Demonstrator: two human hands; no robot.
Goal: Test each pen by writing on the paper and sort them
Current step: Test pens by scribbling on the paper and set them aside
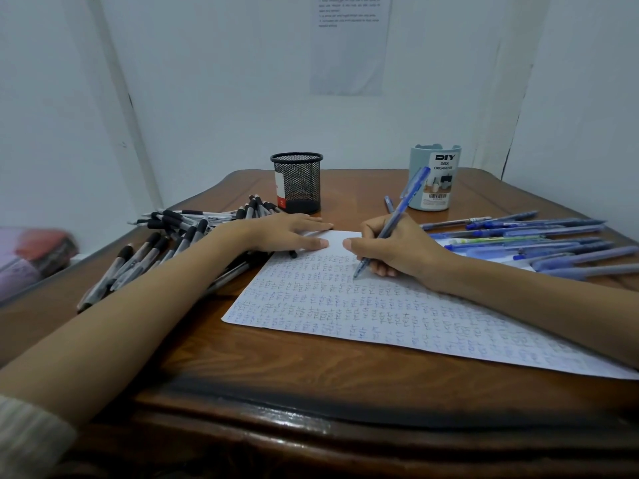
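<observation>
A white sheet of paper (345,305), covered with rows of small pen marks, lies on the wooden table (276,368). My right hand (397,248) grips a blue pen (394,221) with its tip touching the paper near the upper middle. My left hand (287,233) rests flat on the paper's top left corner, fingers straight. A heap of black-capped pens (162,247) lies to the left, partly under my left forearm. Several blue pens (539,243) lie spread out on the right.
A black mesh pen cup (297,183) stands at the back centre. A pale blue desk organizer cup (434,178) with a label stands at the back right. White walls close in behind and at both sides. A printed sheet (349,43) hangs on the back wall.
</observation>
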